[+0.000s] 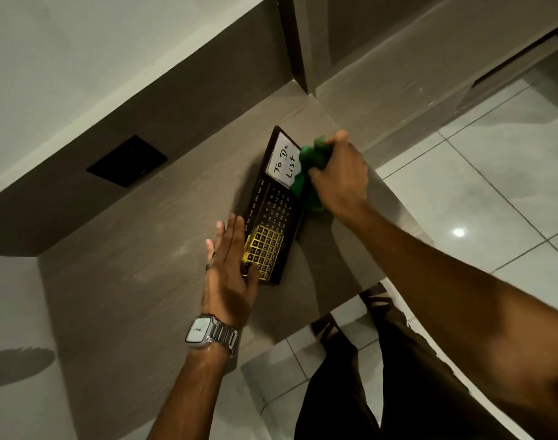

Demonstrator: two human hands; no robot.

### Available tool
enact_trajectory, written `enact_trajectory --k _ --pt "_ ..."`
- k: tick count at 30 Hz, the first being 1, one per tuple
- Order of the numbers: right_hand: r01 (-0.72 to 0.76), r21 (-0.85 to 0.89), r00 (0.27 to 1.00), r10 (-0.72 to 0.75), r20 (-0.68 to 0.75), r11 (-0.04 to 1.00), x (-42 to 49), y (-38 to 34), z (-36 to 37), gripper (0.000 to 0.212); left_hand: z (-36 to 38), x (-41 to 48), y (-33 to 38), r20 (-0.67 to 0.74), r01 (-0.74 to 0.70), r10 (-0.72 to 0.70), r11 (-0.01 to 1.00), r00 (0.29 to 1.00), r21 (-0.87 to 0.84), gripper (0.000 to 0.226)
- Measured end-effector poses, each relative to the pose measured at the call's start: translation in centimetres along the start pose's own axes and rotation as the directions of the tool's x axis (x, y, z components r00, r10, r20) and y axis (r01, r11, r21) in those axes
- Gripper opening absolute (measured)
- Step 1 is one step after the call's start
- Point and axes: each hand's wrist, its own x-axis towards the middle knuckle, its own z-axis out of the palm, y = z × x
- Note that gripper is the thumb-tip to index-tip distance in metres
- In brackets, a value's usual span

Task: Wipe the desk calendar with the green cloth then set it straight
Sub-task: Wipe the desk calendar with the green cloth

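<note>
A dark desk calendar (272,211) rests on the brown desk top (150,281), with a white "To Do List" panel at its far end and a yellow date grid at its near end. My right hand (338,176) is closed on a bunched green cloth (311,168), which presses against the calendar's right edge beside the white panel. My left hand (230,268) lies flat with straight fingers against the calendar's near left side, partly covering the yellow grid. A silver watch sits on that wrist.
A black square plate (127,161) is set in the desk's back panel at the left. The desk's front edge (344,303) runs close to the calendar, with a pale tiled floor (480,173) and my legs below. A vertical divider (298,46) rises behind.
</note>
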Motion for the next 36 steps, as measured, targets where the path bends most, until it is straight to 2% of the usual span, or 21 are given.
enact_trajectory --k 1,3,5,6,7,9,11,12,14,16,18,21,23,27,30,32,34,36 --pt "0.013 -0.001 1.000 -0.013 0.026 1.000 -0.9 -0.1 0.2 0.054 0.1 0.0 -0.1 -0.003 0.006 -0.006 1.000 1.000 -0.003 0.092" --pt "0.055 0.022 0.977 -0.058 0.203 0.998 -5.6 0.0 1.1 0.058 0.2 0.1 -0.1 -0.014 0.016 -0.017 1.000 1.000 -0.011 0.096" --pt "0.076 0.065 0.895 -0.097 0.436 0.995 -11.0 0.6 1.7 0.056 0.3 0.0 -0.2 -0.014 0.023 -0.023 1.000 1.000 -0.005 0.100" --pt "0.065 0.082 0.863 -0.097 0.496 0.995 -12.2 0.9 1.7 0.054 0.3 -0.1 -0.2 -0.012 0.019 -0.019 1.000 1.000 -0.001 0.101" --pt "0.038 0.104 0.863 -0.085 0.497 0.994 -11.8 1.2 1.5 0.051 0.2 -0.1 -0.1 -0.011 0.015 -0.015 1.000 1.000 -0.002 0.102" --pt "-0.041 0.132 0.933 -0.009 0.360 0.990 -7.6 1.6 1.3 0.050 0.1 -0.1 -0.1 -0.004 0.023 -0.023 1.000 1.000 -0.009 0.103" --pt "-0.068 0.092 0.989 0.055 0.140 0.993 -1.8 1.2 0.5 0.048 0.2 -0.1 0.1 0.006 0.046 -0.046 0.999 0.999 -0.004 0.105" --pt "-0.073 0.060 0.996 0.070 0.054 0.996 0.5 0.9 0.1 0.047 0.2 -0.1 0.2 0.004 0.057 -0.057 0.998 0.998 0.002 0.106" --pt "-0.069 -0.018 0.997 0.069 -0.016 0.997 2.2 0.4 0.0 0.045 0.3 -0.1 0.3 -0.001 0.079 -0.079 0.997 0.997 0.017 0.107" --pt "-0.020 -0.068 0.997 0.025 0.068 0.998 -0.7 0.4 0.5 0.050 0.4 -0.1 0.2 -0.003 0.087 -0.087 0.996 0.996 0.026 0.105" --pt "0.041 -0.028 0.970 -0.033 0.240 0.999 -6.5 0.9 1.4 0.056 0.4 0.0 0.1 -0.002 0.093 -0.093 0.995 0.996 0.036 0.103" --pt "0.060 0.005 0.847 -0.054 0.528 0.998 -14.4 1.2 2.5 0.053 0.4 -0.1 0.1 0.002 0.111 -0.112 0.992 0.994 0.061 0.101" --pt "0.043 0.012 0.813 -0.042 0.581 0.999 -15.7 1.4 2.8 0.049 0.2 -0.1 0.3 0.007 0.118 -0.119 0.991 0.993 0.059 0.099" --pt "-0.062 0.064 0.892 0.027 0.451 0.996 -10.0 1.4 1.5 0.047 0.0 -0.1 0.7 -0.008 0.090 -0.090 0.995 0.996 0.049 0.094" --pt "-0.082 0.050 0.974 0.070 0.214 0.995 -2.2 1.0 0.1 0.044 -0.2 -0.1 1.0 -0.010 0.090 -0.090 0.995 0.996 0.043 0.093" --pt "-0.085 0.024 0.992 0.083 0.095 0.996 2.0 0.6 -0.6 0.041 -0.3 -0.1 1.2 -0.006 0.091 -0.091 0.995 0.996 0.051 0.093" --pt "-0.074 0.021 0.995 0.073 0.072 0.997 4.2 0.4 -0.7 0.044 -0.3 -0.1 1.2 -0.002 0.088 -0.088 0.994 0.996 0.064 0.094" --pt "-0.030 -0.086 0.997 0.035 0.063 0.996 3.5 0.3 -0.3 0.045 -0.3 0.0 1.2 -0.001 0.088 -0.088 0.994 0.996 0.072 0.094"
